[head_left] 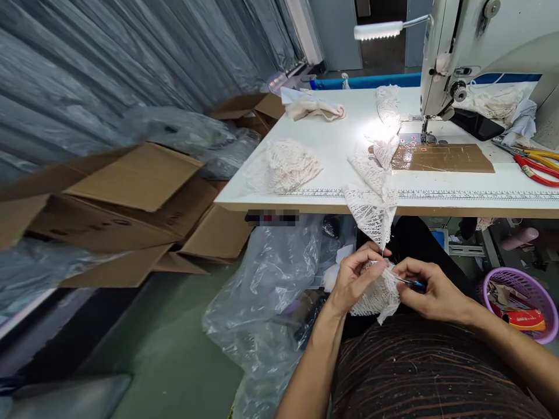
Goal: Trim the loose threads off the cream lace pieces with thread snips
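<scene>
My left hand (356, 278) pinches a piece of white lace (378, 297) held over my lap. My right hand (430, 291) grips a small blue-handled thread snipper (410, 283) whose tip touches the lace by my left fingers. A chain of lace pieces (371, 206) hangs from the table edge down to my hands and runs back up to the needle of the white sewing machine (463, 52).
On the white table (332, 145) lie a lace pile (286, 166), a cream cloth (317, 109), a brown cardboard sheet (441, 157) and red-and-yellow scissors (535, 163). Cardboard boxes (117, 203) and clear plastic bags (271, 279) crowd the floor at left. A purple basket (522, 302) sits at right.
</scene>
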### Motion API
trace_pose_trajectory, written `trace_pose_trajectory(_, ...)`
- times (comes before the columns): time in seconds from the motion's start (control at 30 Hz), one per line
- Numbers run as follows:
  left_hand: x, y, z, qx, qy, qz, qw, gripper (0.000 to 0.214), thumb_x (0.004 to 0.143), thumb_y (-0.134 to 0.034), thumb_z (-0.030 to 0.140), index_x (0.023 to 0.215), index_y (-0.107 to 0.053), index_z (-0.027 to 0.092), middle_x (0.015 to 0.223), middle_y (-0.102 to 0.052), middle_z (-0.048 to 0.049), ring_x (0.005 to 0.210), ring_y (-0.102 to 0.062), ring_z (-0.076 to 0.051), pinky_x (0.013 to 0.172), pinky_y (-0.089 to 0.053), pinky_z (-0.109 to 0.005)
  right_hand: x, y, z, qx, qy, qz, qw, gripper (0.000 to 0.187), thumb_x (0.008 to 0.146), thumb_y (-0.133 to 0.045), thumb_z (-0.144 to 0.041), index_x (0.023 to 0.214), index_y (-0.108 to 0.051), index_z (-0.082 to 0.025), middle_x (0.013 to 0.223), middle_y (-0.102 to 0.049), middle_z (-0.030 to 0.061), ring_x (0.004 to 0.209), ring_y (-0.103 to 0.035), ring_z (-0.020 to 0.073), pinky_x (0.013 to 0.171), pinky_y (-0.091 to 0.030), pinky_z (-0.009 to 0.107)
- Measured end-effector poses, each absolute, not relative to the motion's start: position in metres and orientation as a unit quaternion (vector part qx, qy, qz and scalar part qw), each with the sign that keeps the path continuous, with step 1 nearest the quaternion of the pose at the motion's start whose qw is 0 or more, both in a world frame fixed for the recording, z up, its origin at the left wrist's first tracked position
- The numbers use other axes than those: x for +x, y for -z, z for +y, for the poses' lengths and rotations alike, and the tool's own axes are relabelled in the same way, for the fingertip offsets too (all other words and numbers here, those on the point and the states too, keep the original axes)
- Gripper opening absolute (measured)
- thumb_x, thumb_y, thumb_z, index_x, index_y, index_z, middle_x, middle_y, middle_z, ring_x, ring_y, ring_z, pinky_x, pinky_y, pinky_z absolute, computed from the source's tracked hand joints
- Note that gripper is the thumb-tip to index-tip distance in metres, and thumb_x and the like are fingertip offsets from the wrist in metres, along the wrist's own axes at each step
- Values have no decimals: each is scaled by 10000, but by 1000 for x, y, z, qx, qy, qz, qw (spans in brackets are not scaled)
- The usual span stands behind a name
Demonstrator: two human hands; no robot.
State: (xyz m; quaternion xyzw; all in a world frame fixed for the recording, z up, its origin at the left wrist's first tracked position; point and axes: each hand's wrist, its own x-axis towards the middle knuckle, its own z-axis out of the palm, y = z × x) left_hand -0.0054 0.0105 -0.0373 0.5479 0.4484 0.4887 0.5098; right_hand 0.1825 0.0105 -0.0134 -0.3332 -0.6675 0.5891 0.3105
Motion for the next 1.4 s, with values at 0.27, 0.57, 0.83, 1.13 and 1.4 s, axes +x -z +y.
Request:
trace_pose_trajectory(0.27,-7,26,5,541,-432,536,483,259,766,-728,411,830,-792,168,829,-787,-72,776,-693,-207,729,-521,-286,185,14,44,-385,-489,-744,242,508,1003,-282,-530,825,-596,-173,638,-472,-17,589,-413,128,560,-336,259)
trace_pose_trajectory(0.57,-8,25,7,501,-451,537,506,213,756,-703,381,729,-755,176,693,-729,-25,634,-610,-151,624,-465,-247,169,23,52,-397,-443,-764,250,530,995,-307,-556,780,-603,-172,589,-465,-28,542,-393,114,553,-305,254)
trace_pose_trajectory(0.83,-7,21,7,503,-438,536,518,258,714,-718,402,630,-679,161,562,-579,21,540,-463,-106,539,-380,-226,171,22,47,-357,-409,-811,219,432,1012,-338,-456,742,-542,-186,626,-506,-17,557,-411,113,549,-303,243)
trace_pose_trajectory(1.13,-6,25,7,472,-429,540,550,335,716,-764,485,751,-757,152,639,-678,-29,588,-560,-139,560,-431,-237,206,-13,65,-415,-207,-835,296,420,1029,-360,-464,928,-671,-200,830,-696,85,716,-606,189,658,-427,304)
trace_pose_trajectory(1.4,-5,27,9,432,-433,527,590,492,645,-803,621,741,-746,141,663,-710,-36,595,-598,-133,576,-464,-230,242,-25,96,-428,30,-817,385,361,965,-544,-349,1298,-580,-215,1263,-557,174,1227,-474,364,952,-449,558)
